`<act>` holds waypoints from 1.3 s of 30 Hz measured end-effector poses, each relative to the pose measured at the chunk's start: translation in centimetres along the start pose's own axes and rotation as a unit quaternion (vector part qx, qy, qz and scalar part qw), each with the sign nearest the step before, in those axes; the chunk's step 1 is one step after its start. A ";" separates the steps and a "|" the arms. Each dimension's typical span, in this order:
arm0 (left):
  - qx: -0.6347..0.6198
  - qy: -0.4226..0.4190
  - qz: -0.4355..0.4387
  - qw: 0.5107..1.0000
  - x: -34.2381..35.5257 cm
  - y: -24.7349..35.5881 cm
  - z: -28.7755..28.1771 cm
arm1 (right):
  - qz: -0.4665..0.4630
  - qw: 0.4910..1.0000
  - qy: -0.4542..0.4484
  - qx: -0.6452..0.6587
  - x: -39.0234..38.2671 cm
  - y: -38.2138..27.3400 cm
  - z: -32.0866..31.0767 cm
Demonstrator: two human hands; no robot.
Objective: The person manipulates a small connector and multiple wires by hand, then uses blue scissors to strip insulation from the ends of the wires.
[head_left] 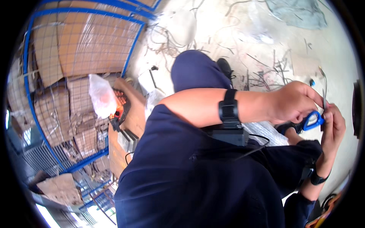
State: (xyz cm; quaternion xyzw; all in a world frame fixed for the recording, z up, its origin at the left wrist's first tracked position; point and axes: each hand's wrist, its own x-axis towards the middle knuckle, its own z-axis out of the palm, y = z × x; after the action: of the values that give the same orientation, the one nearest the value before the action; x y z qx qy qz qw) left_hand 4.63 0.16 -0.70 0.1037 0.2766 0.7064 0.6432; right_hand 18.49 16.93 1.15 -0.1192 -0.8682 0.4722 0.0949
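Note:
My left hand (292, 102) reaches across to the right with curled fingers, gripping at a blue loop-handled tool (313, 121), probably scissors; its forefinger touches a thin grey cable (324, 84). My right hand (331, 125) comes up from the lower right and pinches that cable, its thumb beside the blue loop. The cable's upper end rises above both hands over the floor. The tool's working end is hidden among my fingers. Black straps circle both my forearms, and a dark box with a wire (228, 136) shows below my left arm.
At left, a blue mesh cage (49, 15) holds flattened cardboard (83, 41). A wooden board (118, 152) bears a plastic bag (102, 97), an orange-black tool (119, 104) and grey plates (129, 140). Cable scraps (266, 76) and teal cloth (296, 11) lie on the floor. My knee (194, 68) juts forward.

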 end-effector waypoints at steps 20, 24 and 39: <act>0.035 0.023 -0.008 0.999 -1.0 2.9 0.6 | 0.008 0.997 0.071 0.023 1.3 -0.1 -1.8; 0.082 0.021 0.015 0.996 -0.1 1.7 0.3 | -0.097 0.995 -0.004 -0.027 2.0 -2.4 -0.2; 0.030 -0.015 -0.005 0.999 -0.5 1.7 0.4 | -0.129 0.991 0.021 -0.042 1.9 -2.1 0.1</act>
State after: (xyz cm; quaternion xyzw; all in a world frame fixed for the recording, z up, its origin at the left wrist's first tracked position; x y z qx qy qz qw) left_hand 3.49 -0.28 0.63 0.1319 0.2887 0.6928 0.6475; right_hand 16.37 16.31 2.99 -0.0204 -0.8931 0.4168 0.1681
